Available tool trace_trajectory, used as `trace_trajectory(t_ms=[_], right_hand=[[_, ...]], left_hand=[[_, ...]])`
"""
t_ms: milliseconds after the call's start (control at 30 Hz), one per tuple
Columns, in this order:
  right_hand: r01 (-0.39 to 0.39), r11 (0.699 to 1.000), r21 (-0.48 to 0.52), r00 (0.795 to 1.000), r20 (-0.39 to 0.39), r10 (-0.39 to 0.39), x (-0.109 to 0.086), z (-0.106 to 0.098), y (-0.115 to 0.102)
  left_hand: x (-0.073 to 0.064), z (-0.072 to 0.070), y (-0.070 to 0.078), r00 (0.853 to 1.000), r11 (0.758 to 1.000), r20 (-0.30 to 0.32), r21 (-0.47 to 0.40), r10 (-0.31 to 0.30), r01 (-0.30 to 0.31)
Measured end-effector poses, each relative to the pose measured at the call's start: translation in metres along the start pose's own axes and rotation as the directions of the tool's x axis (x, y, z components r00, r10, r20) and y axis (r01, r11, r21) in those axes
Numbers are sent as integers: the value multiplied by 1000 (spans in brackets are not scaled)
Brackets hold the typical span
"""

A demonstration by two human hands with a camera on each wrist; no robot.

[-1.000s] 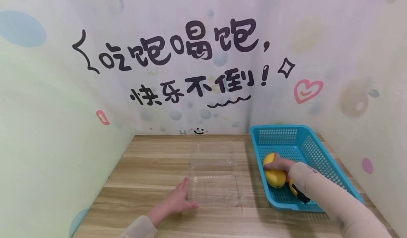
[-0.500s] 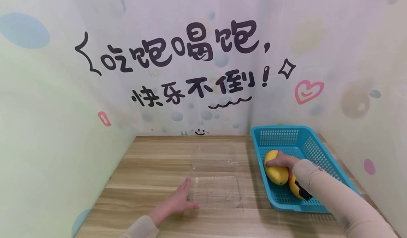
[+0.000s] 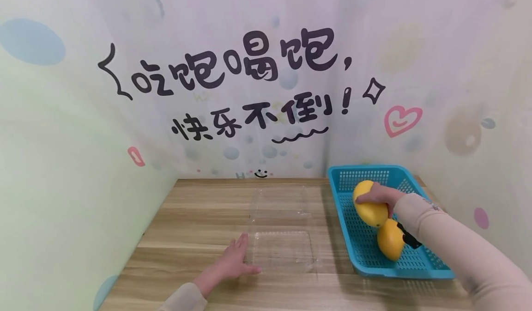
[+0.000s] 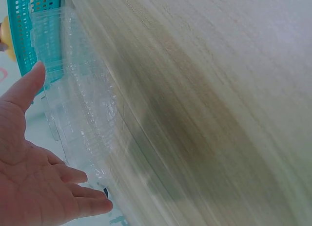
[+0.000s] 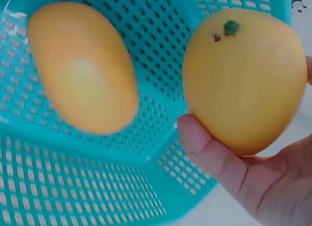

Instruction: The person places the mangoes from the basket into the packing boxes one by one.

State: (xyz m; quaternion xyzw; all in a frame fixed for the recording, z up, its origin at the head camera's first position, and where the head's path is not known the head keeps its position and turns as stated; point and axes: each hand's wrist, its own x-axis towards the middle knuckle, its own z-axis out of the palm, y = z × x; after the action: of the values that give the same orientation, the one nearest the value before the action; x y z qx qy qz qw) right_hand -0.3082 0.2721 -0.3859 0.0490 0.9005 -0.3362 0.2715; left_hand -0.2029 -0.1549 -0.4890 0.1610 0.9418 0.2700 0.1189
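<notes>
My right hand (image 3: 381, 197) grips a yellow mango (image 3: 369, 213) over the blue basket (image 3: 407, 272), thumb on one side and fingers on the other. A small green stem end shows on this mango (image 5: 243, 84) in the right wrist view. Below it a second mango (image 3: 390, 240) lies on the basket floor, nearer the front. My left hand (image 3: 230, 262) rests at the left edge of a clear plastic clamshell box (image 3: 282, 248), fingers straight and thumb spread. The left wrist view has this hand (image 4: 44, 172) beside the box (image 4: 83, 109), palm showing, holding nothing.
The wood-grain table (image 3: 199, 209) carries the box in the middle and the basket at the right. Its lid half (image 3: 280, 200) lies opened out toward the back. A printed curtain (image 3: 249, 6) walls off the back and both sides.
My right hand has raised the mango and shifted it toward the back of the basket, away from the second mango, which now shows more fully. My left hand has stayed by the box.
</notes>
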Motion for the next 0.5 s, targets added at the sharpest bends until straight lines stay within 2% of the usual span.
trace_trajectory(t_ms=[233, 500], right_hand=[[19, 999, 48, 1000, 1, -19, -11, -23, -9], [111, 994, -6, 994, -6, -111, -21, -42, -31]], left_hand=[[0, 2, -2, 1000, 1000, -13, 12, -6, 6], [3, 2, -3, 999, 999, -29, 49, -15, 17]])
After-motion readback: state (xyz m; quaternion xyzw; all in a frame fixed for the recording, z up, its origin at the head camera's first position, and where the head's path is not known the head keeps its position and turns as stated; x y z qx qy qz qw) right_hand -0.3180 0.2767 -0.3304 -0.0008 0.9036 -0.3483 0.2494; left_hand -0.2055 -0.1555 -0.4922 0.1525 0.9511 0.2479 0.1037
